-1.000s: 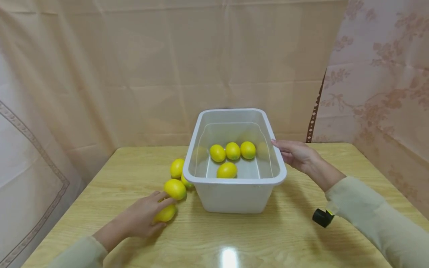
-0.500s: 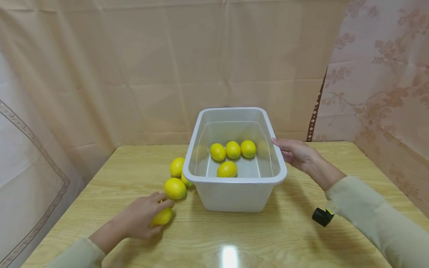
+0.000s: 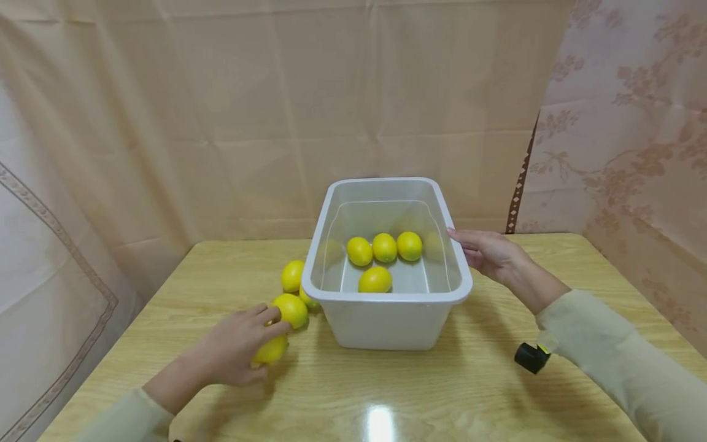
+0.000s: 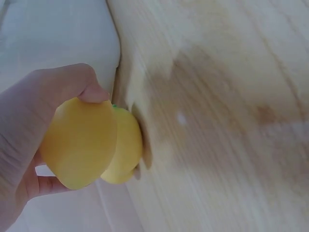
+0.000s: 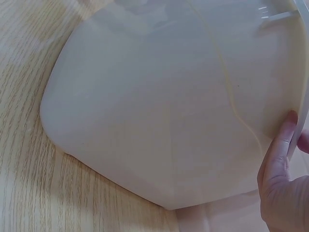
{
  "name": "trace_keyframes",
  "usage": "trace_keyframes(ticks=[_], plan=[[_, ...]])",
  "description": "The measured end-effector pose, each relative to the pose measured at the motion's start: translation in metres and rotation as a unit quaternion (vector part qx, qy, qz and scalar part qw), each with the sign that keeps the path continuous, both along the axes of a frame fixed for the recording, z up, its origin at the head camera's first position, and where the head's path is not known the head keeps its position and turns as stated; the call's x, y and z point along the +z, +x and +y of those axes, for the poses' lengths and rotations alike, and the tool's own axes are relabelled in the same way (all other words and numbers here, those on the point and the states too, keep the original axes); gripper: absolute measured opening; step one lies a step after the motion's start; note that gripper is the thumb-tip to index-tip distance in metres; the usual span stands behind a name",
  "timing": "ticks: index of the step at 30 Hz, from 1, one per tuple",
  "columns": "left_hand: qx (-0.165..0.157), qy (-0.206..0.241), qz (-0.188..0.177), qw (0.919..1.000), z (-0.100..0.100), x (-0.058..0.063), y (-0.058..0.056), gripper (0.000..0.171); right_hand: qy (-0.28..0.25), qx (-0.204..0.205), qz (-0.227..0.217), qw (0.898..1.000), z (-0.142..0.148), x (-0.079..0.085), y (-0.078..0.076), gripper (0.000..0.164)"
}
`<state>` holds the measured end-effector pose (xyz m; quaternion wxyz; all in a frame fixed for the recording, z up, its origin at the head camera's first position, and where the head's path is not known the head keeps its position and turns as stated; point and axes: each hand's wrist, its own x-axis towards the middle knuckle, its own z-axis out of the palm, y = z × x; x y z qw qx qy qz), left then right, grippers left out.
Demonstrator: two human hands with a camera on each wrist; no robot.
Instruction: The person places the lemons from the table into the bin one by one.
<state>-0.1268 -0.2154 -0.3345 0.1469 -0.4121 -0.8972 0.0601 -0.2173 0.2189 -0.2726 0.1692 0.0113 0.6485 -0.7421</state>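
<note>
Bright yellow oval lemons (image 3: pixel 375 280) and a pale grey plastic tub (image 3: pixel 385 324) are shown.
The tan wooden tabletop (image 3: pixel 458 393) is grain-streaked; the pale pink cloth (image 3: pixel 635 86) is flower-patterned.

Facing you, a creased beige curtain (image 3: pixel 276 110) backs the wood-grain counter (image 3: pixel 475 393). Floral cloth (image 3: pixel 624 123) hangs to your right, brown-banded pale cloth (image 3: pixel 33 276) to your left. A bright reflection (image 3: pixel 381 423) shows on the counter nearest you.

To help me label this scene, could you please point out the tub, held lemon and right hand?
Tub (image 3: pixel 385 325): head view, on its near outer wall.
Held lemon (image 4: pixel 79 145): left wrist view, on its exposed side.
Right hand (image 3: pixel 493 255): head view, on the middle of the hand.
</note>
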Motion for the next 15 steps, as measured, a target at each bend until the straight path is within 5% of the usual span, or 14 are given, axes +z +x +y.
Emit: trace_keyframes(ticks=[15], plan=[[-0.012,-0.047,0.032,0.9983,0.007,0.017,-0.013,0.053,0.003,-0.004,0.003,1.0,-0.001,0.0,0.0,0.01]])
